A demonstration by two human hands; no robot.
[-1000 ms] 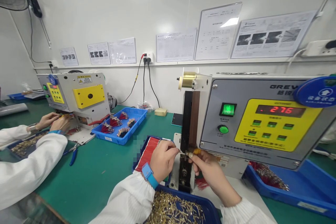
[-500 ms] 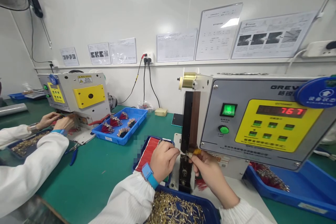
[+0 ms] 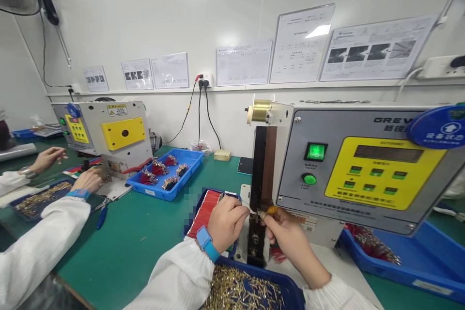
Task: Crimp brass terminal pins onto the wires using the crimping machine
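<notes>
My left hand [image 3: 227,220], with a blue band at its wrist, is closed in a pinch just left of the machine's dark crimping slot; what it grips is too small to make out. On the slot's other side my right hand [image 3: 285,232] pinches a small piece at the die, also too small to name, with something yellow by its fingers. The grey machine [image 3: 316,193] stands over both. Red wires lie in a blue tray [image 3: 186,227] beside my left hand. Below, a dark blue tray [image 3: 296,295] holds many brass terminals [image 3: 243,288].
A co-worker's hands [image 3: 89,181] are at a second machine [image 3: 125,133] on the left. A blue tray [image 3: 170,196] of wire bundles stands between the machines. Another blue tray [image 3: 428,261] is at right. Pliers [image 3: 102,215] lie on the green table [image 3: 119,261].
My hands have barely moved. The machine's red display has gone dark. The co-worker's hands have moved apart, one drawn back to the left above the terminal tray.
</notes>
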